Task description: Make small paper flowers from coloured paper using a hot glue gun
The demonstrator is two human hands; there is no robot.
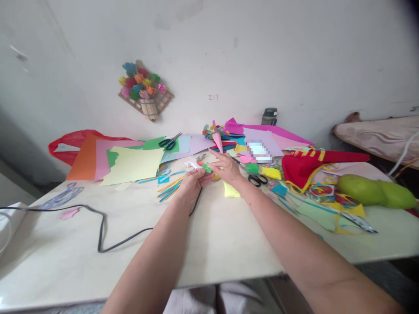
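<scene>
My left hand (192,182) pinches a small green paper piece (207,167) above the middle of the table. Over its right side reaches my right hand (229,168), fingers stretched out and apart, one fingertip at the green piece. Just behind the hands lies a white and orange tool (193,164), partly hidden, perhaps a glue gun. Thin coloured paper strips (170,189) lie left of my left hand. A yellow packet (231,190) is below my right hand, and black-handled scissors (257,180) rest to its right.
Coloured paper sheets (132,165) and dark scissors (170,141) lie at the back left. A black cord (102,231) crosses the table's left part. At right are a red cloth (299,170), paper scraps (316,214) and a green rounded object (376,192). A bottle (269,117) stands behind.
</scene>
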